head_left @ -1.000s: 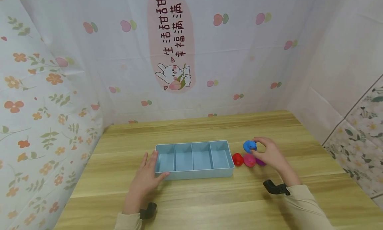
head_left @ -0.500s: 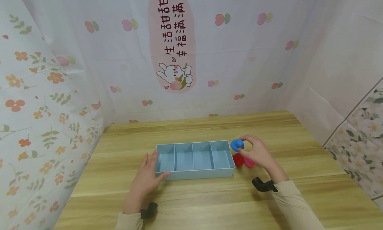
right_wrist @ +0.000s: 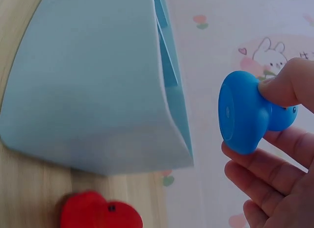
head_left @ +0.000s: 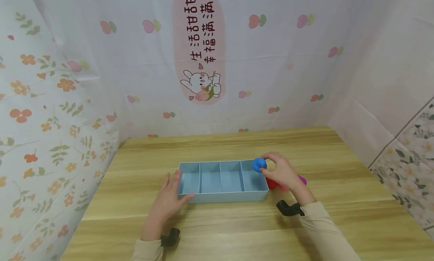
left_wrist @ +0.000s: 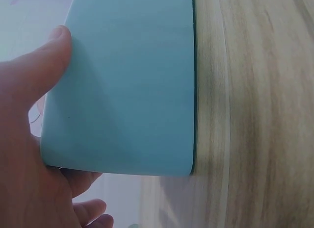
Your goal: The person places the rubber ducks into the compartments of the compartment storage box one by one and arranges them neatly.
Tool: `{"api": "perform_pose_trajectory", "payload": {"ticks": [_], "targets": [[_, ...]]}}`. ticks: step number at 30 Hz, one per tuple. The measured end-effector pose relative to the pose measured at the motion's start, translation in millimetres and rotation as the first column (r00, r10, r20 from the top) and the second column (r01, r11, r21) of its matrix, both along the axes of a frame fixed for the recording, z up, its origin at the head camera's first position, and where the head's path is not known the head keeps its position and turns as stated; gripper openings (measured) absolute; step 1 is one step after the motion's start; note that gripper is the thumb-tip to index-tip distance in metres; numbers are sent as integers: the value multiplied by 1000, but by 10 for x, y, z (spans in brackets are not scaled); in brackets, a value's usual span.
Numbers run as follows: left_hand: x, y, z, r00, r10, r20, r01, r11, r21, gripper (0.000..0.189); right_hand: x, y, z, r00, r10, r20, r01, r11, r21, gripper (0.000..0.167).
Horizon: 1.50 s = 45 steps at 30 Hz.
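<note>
A light-blue tray (head_left: 223, 197) with several compartments in a row lies on the wooden table. My left hand (head_left: 167, 201) rests against its left end, fingers along the end and thumb on the front wall (left_wrist: 122, 90). Between thumb and fingers, my right hand (head_left: 284, 175) pinches a blue rubber duck (head_left: 259, 165). That duck hangs over the tray's rightmost compartment in the head view. The right wrist view shows the duck (right_wrist: 243, 113) above the rim level, apart from the tray (right_wrist: 98, 90).
Just right of the tray sit a red duck (head_left: 271, 183), a pink toy (head_left: 284, 187) and a purple toy (head_left: 302, 179), partly hidden by my right hand and wrist. Patterned cloth (head_left: 149, 83) hangs behind the wooden table (head_left: 217, 231).
My right hand has lifted the blue duck and carried it left, from beside the other toys to over the tray's right compartment. My left hand keeps its place at the tray.
</note>
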<state>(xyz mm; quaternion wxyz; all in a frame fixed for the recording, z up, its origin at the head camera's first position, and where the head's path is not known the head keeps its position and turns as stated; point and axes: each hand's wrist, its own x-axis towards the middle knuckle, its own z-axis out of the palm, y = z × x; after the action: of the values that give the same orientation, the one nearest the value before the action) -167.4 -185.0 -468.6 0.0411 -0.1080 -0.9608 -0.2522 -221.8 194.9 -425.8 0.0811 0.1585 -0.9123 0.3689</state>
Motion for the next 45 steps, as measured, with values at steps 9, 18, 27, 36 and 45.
{"api": "perform_pose_trajectory", "payload": {"ticks": [9, 18, 27, 36, 45], "targets": [[-14, -12, -11, 1000, -6, -9, 6, 1000, 11, 94, -40, -233, -8, 997, 68, -37, -69, 998, -12, 33], [10, -8, 8, 1000, -13, -10, 14, 999, 31, 95, -80, -482, -83, 994, 109, -30, -110, 993, -48, 33], [-7, -21, 5, 1000, -9, 3, 9, 999, 36, 95, -100, -763, -64, 987, 150, -52, -153, 987, -42, 35], [-20, -25, -4, 1000, -9, 2, 9, 1000, 28, 96, -109, -1098, 2, 978, 207, -24, -208, 978, -10, 35], [-9, -22, -6, 1000, -15, 9, 14, 999, 33, 96, -152, -1387, -25, 962, 263, -80, -258, 964, 61, 34]]}}
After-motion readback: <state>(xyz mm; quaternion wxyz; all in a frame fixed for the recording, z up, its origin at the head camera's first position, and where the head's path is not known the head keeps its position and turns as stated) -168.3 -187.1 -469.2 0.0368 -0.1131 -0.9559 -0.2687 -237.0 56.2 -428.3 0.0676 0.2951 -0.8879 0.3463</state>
